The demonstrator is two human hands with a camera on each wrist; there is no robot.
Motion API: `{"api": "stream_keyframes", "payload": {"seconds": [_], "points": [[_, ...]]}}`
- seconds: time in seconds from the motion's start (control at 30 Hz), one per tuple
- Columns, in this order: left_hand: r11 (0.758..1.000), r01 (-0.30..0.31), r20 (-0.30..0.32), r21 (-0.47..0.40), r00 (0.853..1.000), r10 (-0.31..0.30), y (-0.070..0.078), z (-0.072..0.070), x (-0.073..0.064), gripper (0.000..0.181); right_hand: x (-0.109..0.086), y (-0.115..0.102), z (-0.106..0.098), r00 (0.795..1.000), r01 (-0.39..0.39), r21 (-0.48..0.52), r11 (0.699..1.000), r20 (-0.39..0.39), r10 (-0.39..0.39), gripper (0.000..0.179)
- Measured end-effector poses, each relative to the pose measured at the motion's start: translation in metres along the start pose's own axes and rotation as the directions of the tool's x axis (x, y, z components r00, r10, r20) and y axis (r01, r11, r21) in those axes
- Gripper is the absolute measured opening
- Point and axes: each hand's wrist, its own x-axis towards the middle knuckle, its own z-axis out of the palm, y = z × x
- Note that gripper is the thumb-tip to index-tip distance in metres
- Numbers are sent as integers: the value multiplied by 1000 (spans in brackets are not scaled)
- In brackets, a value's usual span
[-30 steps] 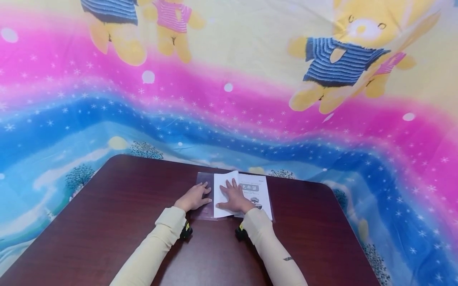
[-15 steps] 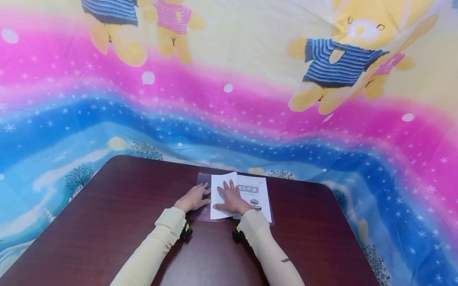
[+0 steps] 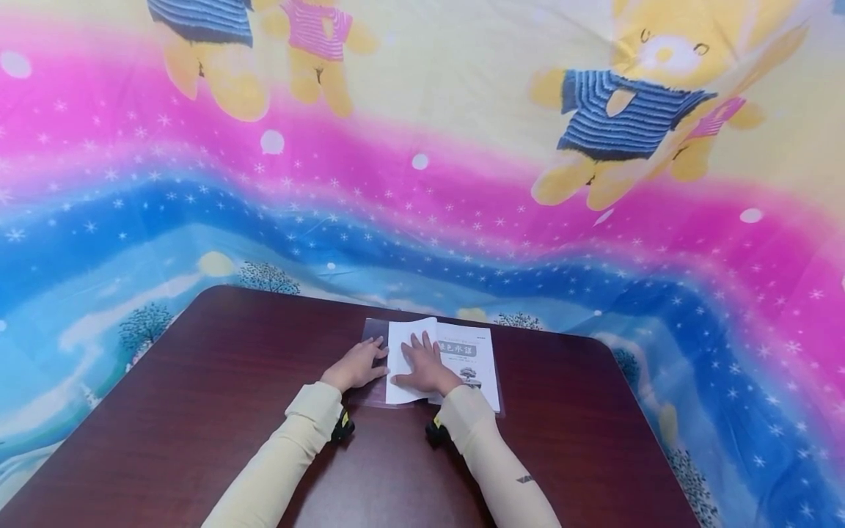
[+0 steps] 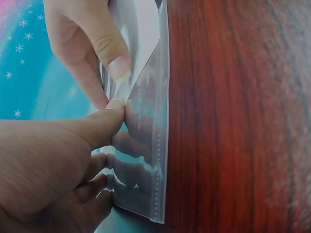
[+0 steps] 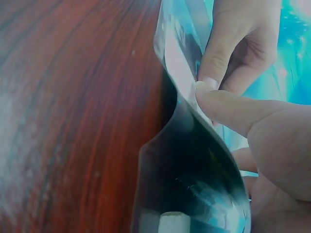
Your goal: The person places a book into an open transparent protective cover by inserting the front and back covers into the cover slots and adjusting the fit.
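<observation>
A booklet (image 3: 487, 378) with a printed title and tree picture lies near the table's far edge, turned open at a white leaf (image 3: 408, 331). Clear plastic (image 3: 376, 397) of a book cover shows past its left side. On that plastic rests my left hand (image 3: 356, 365), fingers spread. My right hand (image 3: 428, 367) lies over the white leaf with fingers extended, nothing gripped. Both thumb tips come close together at the leaf's edge in the left wrist view, over the clear sleeve (image 4: 141, 189). In the right wrist view the plastic edge (image 5: 204, 138) bows up off the table.
The dark reddish wooden table (image 3: 231, 411) extends around the booklet on all sides. Behind it hangs a cloth backdrop (image 3: 422, 220) printed with bears and snowflakes. A small black device (image 3: 343, 427) sits under the left wrist, another (image 3: 437, 431) under the right.
My right hand has slid a little to the left, and the white leaf has shifted left with it, so more of the printed title shows. The left hand stays in place.
</observation>
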Motion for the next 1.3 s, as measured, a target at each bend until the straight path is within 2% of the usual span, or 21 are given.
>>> {"api": "stream_keyframes", "payload": {"seconds": [0.3, 0.6, 0.83, 1.0, 1.2, 1.3], "points": [[1000, -6, -15, 0, 1000, 6, 0, 0, 1, 51, 3, -4, 1, 1000, -18, -13, 1000, -6, 18, 74], [999, -4, -34, -49, 999, 2, 0, 4, -2, 51, 1, -7, 3, 1000, -21, 39, 999, -13, 22, 62], [997, -4, -47, -81, 999, 0, 2, 4, -3, 50, 1, -8, 5, 1000, -7, -11, 1000, 19, 7, 56], [995, 1, -51, -98, 999, -6, 3, 1, -2, 49, 1, -2, -1, 999, 39, -16, 999, 26, -39, 58], [995, 27, -36, -94, 999, -30, 2, 1, -1, 49, -7, 15, -11, 996, 85, 56, 995, 19, -87, 64], [995, 29, -31, -96, 999, -33, 2, 2, -1, 50, -14, 23, -16, 994, 85, 70, 994, 59, -89, 72]]}}
